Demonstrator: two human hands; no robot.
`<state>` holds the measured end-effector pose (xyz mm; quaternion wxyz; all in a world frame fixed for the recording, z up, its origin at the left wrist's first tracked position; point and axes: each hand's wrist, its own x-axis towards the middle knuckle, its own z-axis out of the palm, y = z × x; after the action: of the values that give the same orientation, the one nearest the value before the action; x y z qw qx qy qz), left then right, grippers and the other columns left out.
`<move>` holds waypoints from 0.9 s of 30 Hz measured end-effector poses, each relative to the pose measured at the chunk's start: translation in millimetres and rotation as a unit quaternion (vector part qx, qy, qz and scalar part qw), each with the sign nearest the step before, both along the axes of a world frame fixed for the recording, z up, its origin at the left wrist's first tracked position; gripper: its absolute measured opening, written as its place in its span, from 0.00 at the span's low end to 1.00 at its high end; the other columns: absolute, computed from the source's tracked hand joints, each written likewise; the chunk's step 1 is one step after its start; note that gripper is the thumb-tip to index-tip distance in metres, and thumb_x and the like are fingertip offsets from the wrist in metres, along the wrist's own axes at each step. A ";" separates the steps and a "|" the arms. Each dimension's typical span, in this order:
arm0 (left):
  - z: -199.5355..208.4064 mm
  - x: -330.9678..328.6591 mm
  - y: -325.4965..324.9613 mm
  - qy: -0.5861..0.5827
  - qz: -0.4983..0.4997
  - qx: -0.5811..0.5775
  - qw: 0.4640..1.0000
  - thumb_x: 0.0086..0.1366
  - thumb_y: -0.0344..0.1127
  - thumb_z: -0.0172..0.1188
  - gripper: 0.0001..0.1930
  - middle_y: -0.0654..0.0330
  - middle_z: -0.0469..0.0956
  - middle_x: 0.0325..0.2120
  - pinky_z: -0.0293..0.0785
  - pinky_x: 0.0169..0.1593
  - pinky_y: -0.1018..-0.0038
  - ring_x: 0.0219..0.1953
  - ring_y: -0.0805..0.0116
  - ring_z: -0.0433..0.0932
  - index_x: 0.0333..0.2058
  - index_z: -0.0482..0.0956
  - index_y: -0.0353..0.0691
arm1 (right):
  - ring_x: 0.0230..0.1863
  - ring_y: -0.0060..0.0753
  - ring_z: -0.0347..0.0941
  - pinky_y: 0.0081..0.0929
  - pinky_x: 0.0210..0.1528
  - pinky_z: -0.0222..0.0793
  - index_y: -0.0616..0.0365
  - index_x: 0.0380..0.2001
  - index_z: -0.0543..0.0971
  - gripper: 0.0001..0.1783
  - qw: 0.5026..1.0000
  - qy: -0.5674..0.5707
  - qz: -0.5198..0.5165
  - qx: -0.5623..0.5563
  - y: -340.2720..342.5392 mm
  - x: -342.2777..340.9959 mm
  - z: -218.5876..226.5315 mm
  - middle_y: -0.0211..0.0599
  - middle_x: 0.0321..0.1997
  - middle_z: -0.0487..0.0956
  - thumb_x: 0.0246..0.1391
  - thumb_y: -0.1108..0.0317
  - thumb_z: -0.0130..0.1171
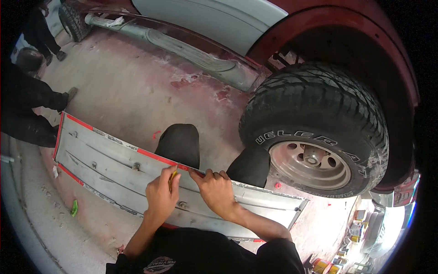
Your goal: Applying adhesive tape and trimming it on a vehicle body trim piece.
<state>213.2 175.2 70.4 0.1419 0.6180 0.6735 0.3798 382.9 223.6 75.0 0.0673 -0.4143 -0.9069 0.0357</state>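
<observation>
- Far left, a standing person in dark clothes (23, 100), one leg close by the end of the panel (188, 192); behind, another pair of dark trouser legs (40, 39)
- Upper left, a smaller-looking tyre (74, 23) of the red vehicle (315, 25), and from near it a grey running board (191, 52) slanting down toward the middle
- Lower left, a bright green scrap (74, 208) on the dusty, red-stained floor (118, 73)
- The panel, long and grey-white, stretches from the left across the front of the wearer's body, the dark-clad knees (180, 141) showing past its far edge; red strips (157, 157) run along parts of its border
- Left hand (160, 192) over the middle of the panel, its fingers clenched around a thin yellow tool (173, 179), tip end near the far edge
- Right hand (218, 192) just beside it, fingers bent down at that same far edge; whether they pinch it or only press, I cannot tell
- Right, a big knobbly tyre (315, 100) around a pale, dusty wheel rim (312, 160), a small red round object (278, 186) near it on the floor
- Lower right, assorted cans (321, 266) in bright light
</observation>
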 end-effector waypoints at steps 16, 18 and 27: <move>-14.8 -41.2 13.7 -0.171 -0.035 -0.100 0.980 0.71 0.28 0.53 0.12 0.61 0.73 0.19 0.65 0.29 0.79 0.22 0.78 0.68 0.52 0.73 0.36 | 0.38 0.42 0.75 0.37 0.41 0.61 0.56 0.57 0.72 0.21 0.943 0.199 -0.267 0.024 10.3 106.8 40.7 0.41 0.36 0.78 0.62 0.65 0.55; -14.8 -35.3 16.1 -0.163 -0.057 -0.115 0.978 0.71 0.28 0.53 0.12 0.60 0.74 0.19 0.65 0.29 0.79 0.22 0.78 0.68 0.52 0.74 0.36 | 0.39 0.42 0.75 0.38 0.43 0.61 0.57 0.58 0.71 0.21 0.927 0.233 -0.294 0.018 1.9 120.1 38.4 0.42 0.36 0.78 0.63 0.66 0.54; 30.1 -5.8 50.7 -0.015 -0.135 -0.075 0.988 0.68 0.30 0.59 0.07 0.57 0.82 0.32 0.73 0.35 0.75 0.32 0.74 0.78 0.40 0.78 0.31 | 0.42 0.27 0.76 0.27 0.49 0.65 0.63 0.60 0.70 0.21 0.768 0.520 -0.329 -0.176 -17.4 133.0 45.0 0.37 0.41 0.81 0.67 0.67 0.52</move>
<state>207.3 225.9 100.5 0.2476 0.6850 0.6085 0.3151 515.8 206.1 120.0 0.4625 -0.6098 -0.5189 0.3807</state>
